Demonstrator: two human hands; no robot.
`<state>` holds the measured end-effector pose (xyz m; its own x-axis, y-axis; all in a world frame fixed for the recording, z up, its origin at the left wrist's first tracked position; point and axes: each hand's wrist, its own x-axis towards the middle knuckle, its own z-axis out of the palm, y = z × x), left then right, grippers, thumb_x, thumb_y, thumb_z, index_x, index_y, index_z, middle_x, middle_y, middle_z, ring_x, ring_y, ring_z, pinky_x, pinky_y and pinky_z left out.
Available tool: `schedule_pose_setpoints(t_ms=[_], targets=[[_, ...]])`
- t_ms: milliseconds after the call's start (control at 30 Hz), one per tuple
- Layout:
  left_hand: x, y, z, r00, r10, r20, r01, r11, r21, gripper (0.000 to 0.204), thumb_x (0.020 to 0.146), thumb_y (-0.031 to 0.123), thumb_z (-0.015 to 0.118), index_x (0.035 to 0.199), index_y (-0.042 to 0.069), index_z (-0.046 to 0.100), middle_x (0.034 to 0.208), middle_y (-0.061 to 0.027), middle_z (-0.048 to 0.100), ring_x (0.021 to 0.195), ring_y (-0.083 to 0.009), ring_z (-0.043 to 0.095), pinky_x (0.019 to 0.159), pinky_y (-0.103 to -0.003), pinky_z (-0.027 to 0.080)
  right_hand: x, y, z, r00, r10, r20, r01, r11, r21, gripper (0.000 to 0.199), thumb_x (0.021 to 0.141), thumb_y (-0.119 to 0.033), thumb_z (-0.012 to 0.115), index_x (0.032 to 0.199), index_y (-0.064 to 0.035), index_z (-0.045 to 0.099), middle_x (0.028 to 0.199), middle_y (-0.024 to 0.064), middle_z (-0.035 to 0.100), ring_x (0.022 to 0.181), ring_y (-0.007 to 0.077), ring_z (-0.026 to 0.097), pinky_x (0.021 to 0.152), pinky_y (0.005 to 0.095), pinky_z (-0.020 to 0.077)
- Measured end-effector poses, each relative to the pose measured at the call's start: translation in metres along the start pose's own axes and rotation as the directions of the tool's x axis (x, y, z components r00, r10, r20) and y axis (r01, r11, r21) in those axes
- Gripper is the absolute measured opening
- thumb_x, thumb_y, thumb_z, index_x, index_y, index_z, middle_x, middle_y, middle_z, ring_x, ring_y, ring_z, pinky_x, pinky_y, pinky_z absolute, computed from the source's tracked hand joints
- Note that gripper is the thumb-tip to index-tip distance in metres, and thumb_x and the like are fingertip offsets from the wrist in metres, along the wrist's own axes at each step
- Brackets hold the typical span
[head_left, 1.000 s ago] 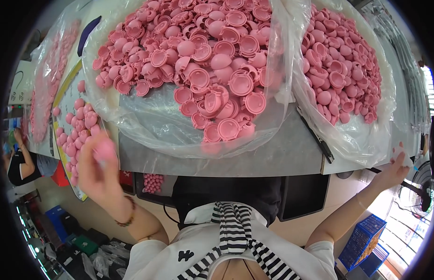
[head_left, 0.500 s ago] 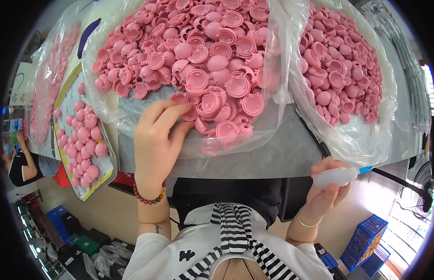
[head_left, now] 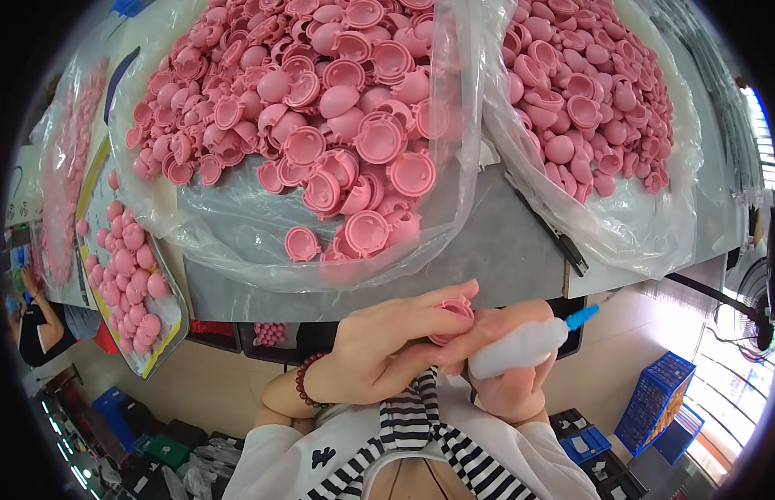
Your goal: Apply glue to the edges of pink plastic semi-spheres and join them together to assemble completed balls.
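In front of my body, just past the table's near edge, my left hand (head_left: 387, 342) pinches a pink plastic half shell (head_left: 454, 319) with its hollow side showing. Right beside it, my right hand (head_left: 510, 367) is closed round a white translucent squeeze bottle (head_left: 520, 348) with a blue nozzle (head_left: 581, 317) tilted up to the right. The right thumb and fingers reach over to the shell, next to the left fingertips. On the table ahead spreads a big heap of pink half shells (head_left: 337, 102) on a clear plastic bag (head_left: 237, 265).
At the right lies a second bag of smaller pink pieces (head_left: 583, 112). A black pen-like tool (head_left: 562, 242) rests by the bag. On the left stands a yellow-edged tray (head_left: 172, 321) with joined pink balls (head_left: 129, 267). Another person (head_left: 42, 325) sits far left; blue crates (head_left: 654, 400) stand low right.
My left hand has left the heap with a pink half shell and come back toward my body. My right hand has brought the bottle leftward to meet it. The view has shifted slightly.
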<state>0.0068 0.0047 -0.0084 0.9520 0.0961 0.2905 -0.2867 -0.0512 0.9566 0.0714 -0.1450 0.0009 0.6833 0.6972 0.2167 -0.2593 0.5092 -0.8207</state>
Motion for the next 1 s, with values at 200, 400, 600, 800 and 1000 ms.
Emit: schedule_pose_setpoints(t_ms=[200,400,600,800,1000], targets=[[-0.004,-0.004,0.0,0.992,0.085,0.095,-0.059,0.967,-0.246,0.038,0.069,-0.01,0.058,0.106,-0.003,0.052,0.104,-0.0207,0.056,0.097,-0.0314,0.056,0.08,-0.034,0.046,0.0,-0.003,0.002,0.97,-0.062,-0.236,0.052,0.998,-0.047,0.051,0.074,-0.018,0.06,0.109,0.0021,0.029,0.064,0.0089,0.051,0.057,0.0153,0.053,0.052,0.0268,0.0421],[-0.001,0.003,0.005,0.984,-0.15,0.097,0.171,0.642,-0.747,0.046,0.074,-0.011,0.053,0.117,-0.007,0.04,0.117,-0.0237,0.045,0.107,-0.0267,0.049,0.09,-0.036,0.041,0.011,-0.017,-0.017,0.853,-0.522,-0.017,0.45,0.752,-0.481,0.04,0.073,-0.037,0.064,0.094,-0.0046,0.053,0.065,-0.0018,0.036,0.053,0.0101,0.027,0.045,0.0241,0.0187],[-0.012,0.0,0.006,0.969,-0.243,0.035,0.18,0.604,-0.777,0.043,0.074,-0.014,0.05,0.116,-0.008,0.041,0.12,-0.025,0.043,0.109,-0.0253,0.047,0.093,-0.036,0.039,0.013,-0.024,-0.004,0.8,-0.555,0.227,0.527,0.471,-0.707,0.058,0.079,-0.052,0.05,0.077,0.006,0.053,0.059,0.0044,0.044,0.045,0.0126,0.038,0.036,0.0236,0.0231],[-0.012,-0.002,0.008,0.978,-0.209,0.02,0.148,0.617,-0.773,0.043,0.073,-0.015,0.05,0.114,-0.008,0.043,0.119,-0.0249,0.044,0.11,-0.0255,0.047,0.093,-0.036,0.039,0.01,-0.025,-0.001,0.806,-0.537,0.249,0.519,0.437,-0.735,0.057,0.081,-0.05,0.047,0.078,0.0064,0.053,0.057,0.0059,0.045,0.043,0.0126,0.039,0.033,0.022,0.0262],[-0.014,-0.003,0.004,0.971,-0.237,0.022,0.172,0.634,-0.754,0.043,0.072,-0.015,0.052,0.113,-0.007,0.044,0.118,-0.0253,0.045,0.109,-0.0255,0.047,0.09,-0.035,0.041,0.011,-0.021,0.0,0.814,-0.55,0.187,0.491,0.478,-0.729,0.058,0.082,-0.051,0.046,0.079,0.0066,0.054,0.057,0.0057,0.044,0.043,0.0124,0.04,0.033,0.0213,0.0259]])
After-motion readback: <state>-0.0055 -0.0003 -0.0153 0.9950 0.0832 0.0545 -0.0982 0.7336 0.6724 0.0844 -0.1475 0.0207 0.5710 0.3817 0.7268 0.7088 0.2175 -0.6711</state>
